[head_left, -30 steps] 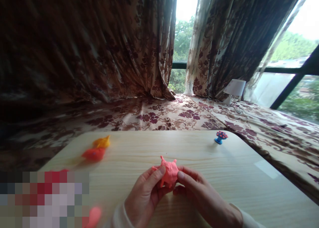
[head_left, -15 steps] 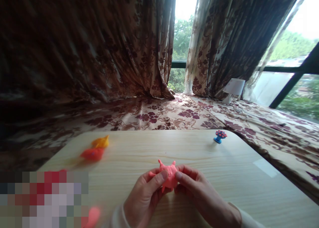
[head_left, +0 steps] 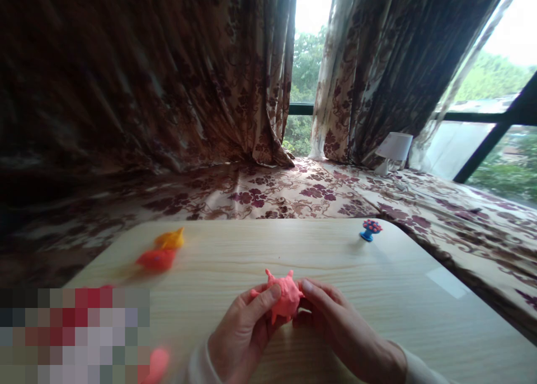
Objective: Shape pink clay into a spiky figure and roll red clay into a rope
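Pinching a spiky coral-pink modelling-clay lump [head_left: 287,297], the left hand [head_left: 245,323] is pressing its thumb on the upper left side and tucking its fingers beneath. The right hand [head_left: 339,317] is curling in at the right edge, its thumb lying beside a short spike; whether it is squeezing that spike, I cannot tell. Both hands are holding the lump over the near middle of a wood-grain table [head_left: 235,252]. For neat shaping, the left hand should probably be supporting the body lightly, as hard pressure could be flattening the spikes, with the right fingertips working 1 spike at a time, base to tip.

Farther out, a blue pedestal ornament [head_left: 371,229] with a beaded top is standing upright at far right. At far left, a yellow-orange shape [head_left: 171,238] and a red shape [head_left: 156,260] are lying close together, blurred. Beyond, a white-shaded lamp [head_left: 396,147] is standing on floral cloth [head_left: 319,193].
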Tool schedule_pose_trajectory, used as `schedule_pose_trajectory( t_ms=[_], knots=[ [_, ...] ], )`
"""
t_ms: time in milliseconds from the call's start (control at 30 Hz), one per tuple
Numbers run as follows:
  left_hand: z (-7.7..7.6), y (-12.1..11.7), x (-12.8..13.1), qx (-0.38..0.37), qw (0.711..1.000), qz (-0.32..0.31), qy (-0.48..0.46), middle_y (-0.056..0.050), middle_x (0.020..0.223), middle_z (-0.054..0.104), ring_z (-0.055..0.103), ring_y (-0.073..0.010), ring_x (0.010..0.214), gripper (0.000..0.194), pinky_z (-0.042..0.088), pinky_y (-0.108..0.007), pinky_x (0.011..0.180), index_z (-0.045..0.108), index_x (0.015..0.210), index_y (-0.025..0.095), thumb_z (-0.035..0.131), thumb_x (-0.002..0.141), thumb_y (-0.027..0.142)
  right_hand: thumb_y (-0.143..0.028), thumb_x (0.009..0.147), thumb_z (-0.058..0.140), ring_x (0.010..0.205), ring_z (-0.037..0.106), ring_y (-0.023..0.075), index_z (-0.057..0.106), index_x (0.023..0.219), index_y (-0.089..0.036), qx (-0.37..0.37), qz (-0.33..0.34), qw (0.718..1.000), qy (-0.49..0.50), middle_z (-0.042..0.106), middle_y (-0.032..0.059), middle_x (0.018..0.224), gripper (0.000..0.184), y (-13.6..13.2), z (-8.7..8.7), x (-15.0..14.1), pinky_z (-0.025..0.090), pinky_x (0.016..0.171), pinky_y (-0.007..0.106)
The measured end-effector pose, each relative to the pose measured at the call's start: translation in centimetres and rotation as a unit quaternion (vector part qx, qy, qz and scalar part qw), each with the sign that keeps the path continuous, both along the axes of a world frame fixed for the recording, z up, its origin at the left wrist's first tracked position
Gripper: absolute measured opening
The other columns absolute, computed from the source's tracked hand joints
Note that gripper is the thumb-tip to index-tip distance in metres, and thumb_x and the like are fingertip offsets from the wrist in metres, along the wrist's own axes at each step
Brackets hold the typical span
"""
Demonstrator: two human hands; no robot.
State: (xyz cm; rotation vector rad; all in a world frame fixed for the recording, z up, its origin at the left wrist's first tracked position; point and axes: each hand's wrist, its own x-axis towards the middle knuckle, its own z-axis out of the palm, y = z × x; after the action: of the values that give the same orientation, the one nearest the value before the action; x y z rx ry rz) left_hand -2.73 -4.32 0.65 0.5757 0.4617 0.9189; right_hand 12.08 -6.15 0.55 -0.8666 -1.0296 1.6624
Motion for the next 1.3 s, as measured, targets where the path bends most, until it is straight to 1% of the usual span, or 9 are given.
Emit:
schedule_pose_trajectory(
  t_ms=[233,333,400,467,533,600,767,1000,1300],
  knots=[
    [0.1,0.0,-0.1,-0.030,0.999,0.022,-0.015,-0.010,0.081,0.072,0.063,-0.0169,0.079,0.018,0.050,-0.027,0.073,0.072,0.082,0.007,0.057,0.081,0.017,-0.036,0.085,0.059,0.067,0.053,0.0098,0.070,0.083,-0.014,0.007,0.000,1.000,-0.020,0.061,0.0001,0.067,0.024,0.2,0.0,-0.1,0.042,0.064,0.019],
    [0.1,-0.1,-0.1,-0.033,0.999,0.034,0.003,-0.010,0.084,0.073,0.063,-0.0164,0.078,0.016,0.050,-0.028,0.075,0.072,0.083,0.007,0.059,0.080,0.017,-0.037,0.086,0.057,0.073,0.057,0.0125,0.068,0.095,-0.019,0.041,-0.059,0.994,-0.087,0.065,0.0022,0.080,0.023,0.3,-0.3,0.2,0.045,0.067,0.022],
    [0.0,-0.2,0.0,-0.050,0.997,0.048,0.019,-0.009,0.083,0.073,0.064,-0.0156,0.076,0.014,0.051,-0.027,0.073,0.072,0.082,0.009,0.062,0.079,0.018,-0.036,0.084,0.058,0.088,0.058,0.0171,0.065,0.104,-0.024,0.128,-0.126,0.969,-0.168,0.062,0.0046,0.101,0.024,0.3,-0.4,0.5,0.047,0.074,0.027],
    [0.0,-0.2,0.1,-0.056,0.997,0.048,0.025,-0.008,0.079,0.074,0.064,-0.0149,0.072,0.014,0.051,-0.026,0.070,0.073,0.080,0.009,0.064,0.078,0.019,-0.031,0.084,0.059,0.106,0.052,0.0212,0.063,0.109,-0.028,0.240,-0.164,0.924,-0.249,0.054,0.0059,0.118,0.026,0.1,-0.5,0.7,0.045,0.086,0.031],
    [0.1,-0.3,0.1,-0.048,0.998,0.029,0.013,-0.009,0.077,0.073,0.064,-0.0148,0.071,0.015,0.050,-0.024,0.068,0.073,0.083,0.009,0.063,0.078,0.019,-0.026,0.084,0.058,0.118,0.045,0.0228,0.061,0.112,-0.030,0.319,-0.162,0.884,-0.301,0.047,0.0059,0.127,0.028,-0.2,-0.5,0.8,0.040,0.095,0.035],
    [0.0,-0.3,0.2,-0.052,0.999,0.007,-0.004,-0.009,0.079,0.074,0.064,-0.0149,0.071,0.017,0.049,-0.023,0.065,0.073,0.088,0.011,0.061,0.080,0.020,-0.024,0.085,0.058,0.122,0.041,0.0233,0.060,0.114,-0.033,0.346,-0.143,0.869,-0.323,0.045,0.0049,0.131,0.031,-0.3,-0.4,0.8,0.038,0.097,0.037],
    [-0.1,-0.4,0.1,-0.082,0.996,0.004,-0.017,-0.010,0.081,0.073,0.063,-0.0142,0.069,0.016,0.049,-0.025,0.065,0.072,0.086,0.010,0.061,0.080,0.019,-0.027,0.085,0.058,0.122,0.042,0.0252,0.063,0.110,-0.035,0.332,-0.130,0.878,-0.320,0.048,0.0048,0.129,0.026,0.0,-0.6,0.6,0.041,0.094,0.039],
    [0.0,-0.6,0.2,-0.068,0.998,0.009,0.002,-0.008,0.077,0.074,0.065,-0.0148,0.070,0.012,0.052,-0.026,0.069,0.074,0.083,0.012,0.066,0.075,0.018,-0.027,0.086,0.057,0.099,0.058,0.0191,0.066,0.107,-0.031,0.286,-0.132,0.909,-0.274,0.047,0.0059,0.130,0.024,-0.1,-0.2,0.9,0.050,0.084,0.032],
    [-0.1,-0.6,0.1,-0.051,0.999,0.002,0.015,-0.007,0.078,0.073,0.063,-0.0132,0.074,0.015,0.049,-0.024,0.071,0.073,0.083,0.011,0.072,0.069,0.013,-0.025,0.085,0.059,0.113,0.052,0.0238,0.069,0.101,-0.031,0.316,-0.158,0.891,-0.285,0.054,0.0058,0.124,0.020,0.3,-0.6,0.9,0.045,0.089,0.037]
  ],
)
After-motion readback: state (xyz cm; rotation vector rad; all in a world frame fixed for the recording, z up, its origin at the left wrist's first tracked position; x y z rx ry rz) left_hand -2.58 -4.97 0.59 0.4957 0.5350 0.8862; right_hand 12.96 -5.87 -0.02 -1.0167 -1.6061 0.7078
